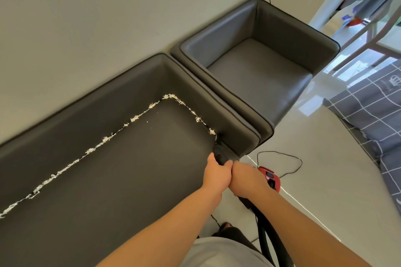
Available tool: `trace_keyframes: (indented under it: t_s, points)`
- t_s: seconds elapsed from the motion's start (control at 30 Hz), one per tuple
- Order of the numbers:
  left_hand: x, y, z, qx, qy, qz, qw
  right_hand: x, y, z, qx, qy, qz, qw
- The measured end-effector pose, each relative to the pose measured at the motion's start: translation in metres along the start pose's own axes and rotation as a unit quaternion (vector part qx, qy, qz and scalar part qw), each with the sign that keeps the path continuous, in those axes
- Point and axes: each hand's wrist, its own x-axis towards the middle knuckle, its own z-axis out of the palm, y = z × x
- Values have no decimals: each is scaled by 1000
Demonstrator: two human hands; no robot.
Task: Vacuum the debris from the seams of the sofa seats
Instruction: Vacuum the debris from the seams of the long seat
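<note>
A person stands at the front right corner of a dark grey sofa (121, 180), both hands wrapped around the black nozzle (220, 154) of a vacuum cleaner. The left hand (217, 174) grips the tube from the sofa side, fingers curled over it; the right hand (246, 176) closes on it just behind, the two hands touching. The nozzle's tip sits in the seam where the seat cushion meets the right armrest, near the seat's front edge.

White shredded debris (134, 119) — paper-like scraps, though the view is too coarse to be sure of the material — lines the seam along the back of the seat from the far left edge of the frame to the rear right corner, then turns and runs forward along the armrest seam, ending just beside the nozzle tip. A few loose specks lie on the seat near the back seam.

A black hose (268, 238) drops from under the right forearm toward the person's body. The red vacuum body (270, 178) rests on the pale tiled floor (321, 182) beyond the right hand, with a thin black power cord (290, 157) looping on the floor beside it.

A matching grey armchair (256, 65) stands against the sofa's right armrest, along the white wall (86, 17). A blue-grey checked fabric (373, 119) lies at the right edge of the frame.
</note>
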Motion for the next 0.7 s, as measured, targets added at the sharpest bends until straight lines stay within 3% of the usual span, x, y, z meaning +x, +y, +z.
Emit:
trace_keyframes:
  t_s: [0.3, 0.7]
  points:
    - [3, -4, -19, 6, -32, -49, 998, 20, -12, 11, 2, -42, 23, 999]
    - [19, 0, -18, -38, 26, -15, 999, 16, -12, 13, 50, 16, -9, 999]
